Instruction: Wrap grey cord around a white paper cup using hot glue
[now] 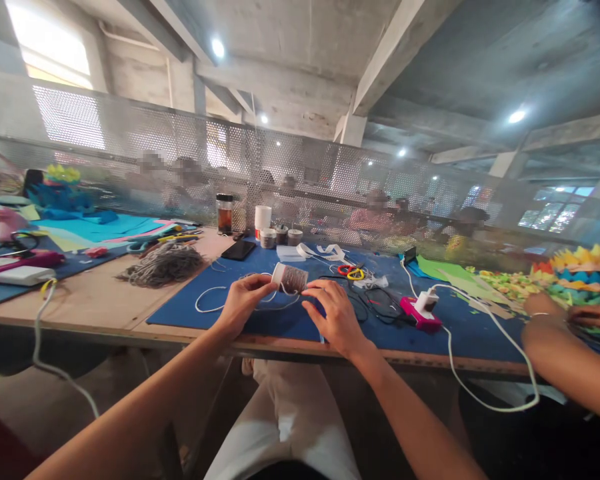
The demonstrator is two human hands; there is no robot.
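Between my two hands a small white cup (291,279) wound with grey-brown cord lies on its side above the blue mat (180,301). My left hand (243,301) pinches the white rim end of it. At the other end, the fingertips of my right hand (333,312) touch it, with the fingers bent and the thumb apart from them. A thin white cord (211,289) loops over the mat beside my left hand and passes under the cup.
Grey yarn (164,263) lies to the left. Behind are a phone (239,250), a bottle (225,215) and small cups (295,237). Scissors (355,273), dark cables and a pink power strip (421,315) lie right. Another person's arm (565,347) reaches in at far right.
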